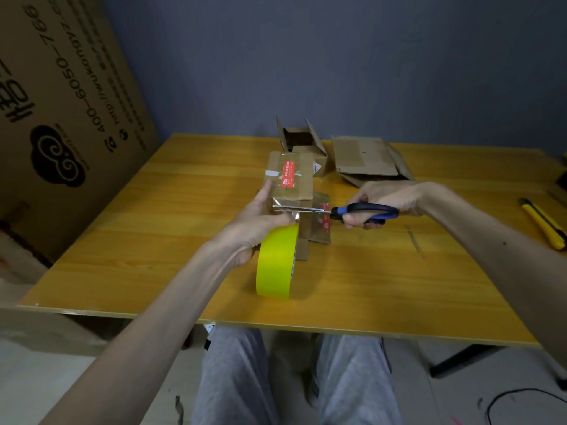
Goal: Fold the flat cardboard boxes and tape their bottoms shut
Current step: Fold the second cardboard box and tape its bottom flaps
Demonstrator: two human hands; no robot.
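We saw L hand [260,217] gripping tape roll [276,265], R hand [385,200] grasping scissors [365,211]. If tape strip [287,211] went slack, cut could've skewed, nicking box [291,176].

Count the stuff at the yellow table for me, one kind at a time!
Folded boxes: 2
Flat cardboard pile: 1
Tape roll: 1
Scissors: 1
Yellow knife: 1
Total: 6
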